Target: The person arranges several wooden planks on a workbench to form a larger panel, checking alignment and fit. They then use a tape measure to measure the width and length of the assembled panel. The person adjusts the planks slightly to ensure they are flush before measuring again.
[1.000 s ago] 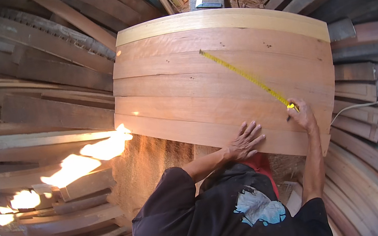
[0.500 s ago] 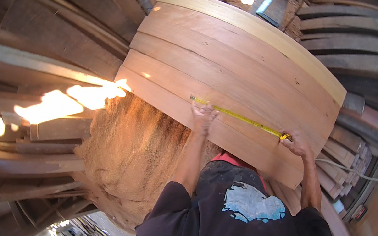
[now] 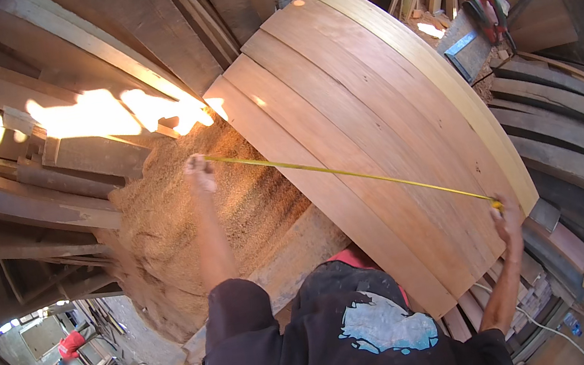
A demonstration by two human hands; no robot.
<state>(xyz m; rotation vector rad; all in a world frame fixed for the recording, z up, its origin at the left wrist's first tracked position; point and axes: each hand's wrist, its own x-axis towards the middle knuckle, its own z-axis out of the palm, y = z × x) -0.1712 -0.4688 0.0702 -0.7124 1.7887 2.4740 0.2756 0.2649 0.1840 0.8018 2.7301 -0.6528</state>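
Note:
My left hand [image 3: 200, 173] is closed on the free end of a yellow tape measure [image 3: 350, 173], raised over the heap of sawdust beyond the boards' left edge. From there the blade runs taut across several light reddish wooden boards [image 3: 362, 98] laid side by side. At the lower right of these boards my right hand [image 3: 509, 221] grips the tape measure's case, of which only a small yellow part shows between the fingers. A paler board [image 3: 432, 62] forms the far right edge of the set.
Sawdust [image 3: 216, 223] lies heaped left of the boards. A red power tool [image 3: 485, 15] and a metal square [image 3: 464, 54] rest at the upper right. Stacked curved planks [image 3: 559, 115] line the right, more timber the left. Behind at lower left, a person in red [image 3: 70, 346] is visible.
My left hand has moved left and away from the boards, drawing out more blade. My right hand has shifted right with the case, and the view has turned slightly.

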